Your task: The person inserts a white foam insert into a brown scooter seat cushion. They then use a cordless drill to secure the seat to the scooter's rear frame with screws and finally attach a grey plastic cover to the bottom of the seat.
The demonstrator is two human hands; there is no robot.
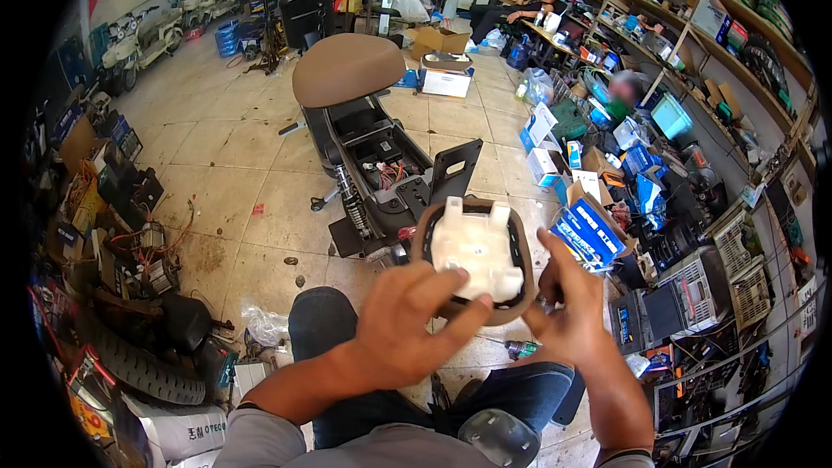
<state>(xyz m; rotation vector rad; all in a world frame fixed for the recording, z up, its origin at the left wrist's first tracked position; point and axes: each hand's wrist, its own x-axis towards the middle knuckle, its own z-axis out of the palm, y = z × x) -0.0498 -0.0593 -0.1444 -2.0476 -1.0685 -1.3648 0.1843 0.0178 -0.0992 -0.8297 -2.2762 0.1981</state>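
Above my knees, a small brown-rimmed cushion pad is turned with its white plastic backing facing me. Pale tabs stand up from the backing's corners. My left hand grips the pad at its near left side, fingertips on the white plastic. At the right rim is my right hand, index finger stretched out and thumb apart from it, near or touching the edge. Beyond the pad stands a scooter body with its brown seat raised, wires showing in the open compartment.
A green and black power drill lies below my right hand. Blue-and-white boxes and batteries crowd the right, under loaded shelves. A tyre and loose parts line the left. A person reclines at the back.
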